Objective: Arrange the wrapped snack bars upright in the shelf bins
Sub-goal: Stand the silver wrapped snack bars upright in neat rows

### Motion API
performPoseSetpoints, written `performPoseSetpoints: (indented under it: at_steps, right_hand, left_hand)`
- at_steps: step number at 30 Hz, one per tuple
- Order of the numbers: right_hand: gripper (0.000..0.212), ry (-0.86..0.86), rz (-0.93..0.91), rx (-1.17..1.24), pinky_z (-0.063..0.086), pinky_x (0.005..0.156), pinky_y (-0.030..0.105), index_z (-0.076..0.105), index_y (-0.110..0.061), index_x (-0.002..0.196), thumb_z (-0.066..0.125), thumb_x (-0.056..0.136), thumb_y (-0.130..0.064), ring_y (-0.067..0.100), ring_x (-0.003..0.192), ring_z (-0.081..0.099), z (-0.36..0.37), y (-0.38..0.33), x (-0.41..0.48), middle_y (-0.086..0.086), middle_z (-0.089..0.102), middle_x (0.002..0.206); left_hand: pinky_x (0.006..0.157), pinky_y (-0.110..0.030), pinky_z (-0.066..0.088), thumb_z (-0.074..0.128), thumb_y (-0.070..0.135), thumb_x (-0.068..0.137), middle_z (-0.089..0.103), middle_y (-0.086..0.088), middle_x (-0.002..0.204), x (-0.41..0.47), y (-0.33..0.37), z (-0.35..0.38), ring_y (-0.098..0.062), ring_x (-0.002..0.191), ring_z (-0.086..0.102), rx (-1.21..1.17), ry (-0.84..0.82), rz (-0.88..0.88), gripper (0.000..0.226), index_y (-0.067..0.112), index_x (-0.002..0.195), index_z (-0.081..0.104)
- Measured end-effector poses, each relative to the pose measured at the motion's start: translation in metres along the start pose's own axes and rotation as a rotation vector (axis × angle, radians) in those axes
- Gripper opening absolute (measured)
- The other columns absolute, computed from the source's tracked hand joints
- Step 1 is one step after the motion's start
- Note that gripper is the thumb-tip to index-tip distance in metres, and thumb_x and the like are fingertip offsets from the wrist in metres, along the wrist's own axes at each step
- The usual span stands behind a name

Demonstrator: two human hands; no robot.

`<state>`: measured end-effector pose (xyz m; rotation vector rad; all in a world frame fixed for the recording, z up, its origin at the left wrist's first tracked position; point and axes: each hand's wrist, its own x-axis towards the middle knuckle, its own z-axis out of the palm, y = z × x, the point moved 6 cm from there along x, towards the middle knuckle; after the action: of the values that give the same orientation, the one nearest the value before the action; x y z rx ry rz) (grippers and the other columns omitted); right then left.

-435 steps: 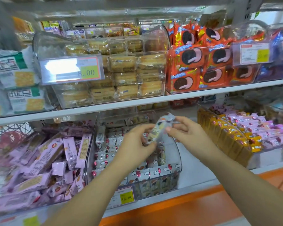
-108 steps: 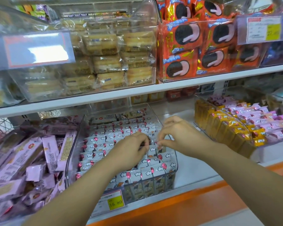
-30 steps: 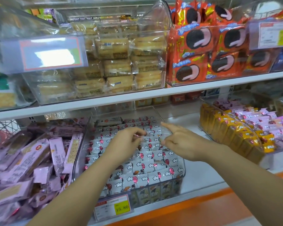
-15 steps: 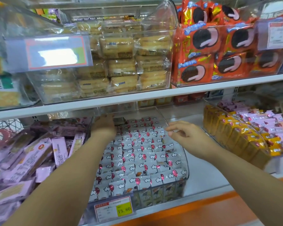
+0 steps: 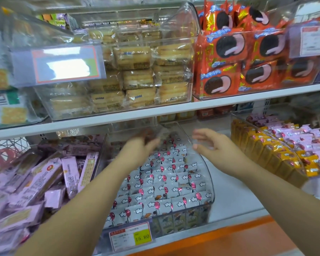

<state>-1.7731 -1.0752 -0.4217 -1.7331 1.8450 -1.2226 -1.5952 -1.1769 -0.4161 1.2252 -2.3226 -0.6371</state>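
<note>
A clear shelf bin (image 5: 212, 189) on the lower shelf holds several rows of white wrapped snack bars (image 5: 164, 182) with red balloon prints, standing upright. My left hand (image 5: 139, 148) is over the back of the bin, motion-blurred, and grips what looks like one blurred snack bar (image 5: 155, 133) at its fingertips. My right hand (image 5: 216, 145) hovers above the bin's back right corner, fingers loosely spread and holding nothing.
A bin of loose pink bars (image 5: 44, 182) sits to the left, and a bin of yellow and pink packs (image 5: 277, 150) to the right. The white upper shelf (image 5: 155, 111) hangs close above. A 15.80 price tag (image 5: 130, 237) fronts the bin.
My left hand has drawn back from the bin's far left corner toward the middle, now with a blurred bar at its fingers. My right hand has risen slightly and opened.
</note>
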Motion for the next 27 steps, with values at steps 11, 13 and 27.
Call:
performPoseSetpoints:
  at_steps: [11, 13, 27]
  right_hand:
    - [0.020, 0.199, -0.131, 0.251, 0.048, 0.079, 0.013, 0.061, -0.033, 0.094, 0.067, 0.085, -0.015, -0.002, 0.089, 0.063, -0.028, -0.027, -0.004, -0.016, 0.067, 0.097]
    - [0.022, 0.238, -0.137, 0.137, 0.045, 0.077, 0.008, 0.059, -0.036, 0.095, 0.068, 0.085, -0.019, -0.005, 0.087, 0.061, -0.029, -0.028, -0.004, -0.021, 0.065, 0.095]
    - [0.012, 0.263, 0.098, 0.539, 0.056, 0.079, 0.030, 0.054, -0.016, 0.090, 0.065, 0.086, -0.011, 0.020, 0.082, 0.067, -0.018, 0.007, 0.005, 0.012, 0.066, 0.097]
  left_hand:
    - [0.073, 0.000, 0.039, 0.051, 0.029, 0.095, 0.063, 0.014, 0.113, -0.016, 0.034, 0.017, 0.008, 0.091, 0.057, -0.327, -0.081, 0.108, 0.032, 0.025, 0.127, 0.054]
    - [0.085, -0.012, 0.039, 0.054, 0.027, 0.094, 0.061, 0.006, 0.122, -0.009, 0.026, 0.021, -0.002, 0.101, 0.056, -0.174, -0.067, 0.084, 0.032, 0.023, 0.126, 0.057]
    - [0.061, -0.012, 0.049, 0.061, 0.019, 0.089, 0.065, 0.007, 0.108, -0.008, 0.027, 0.037, 0.006, 0.074, 0.063, -0.525, -0.147, 0.075, 0.036, 0.026, 0.124, 0.053]
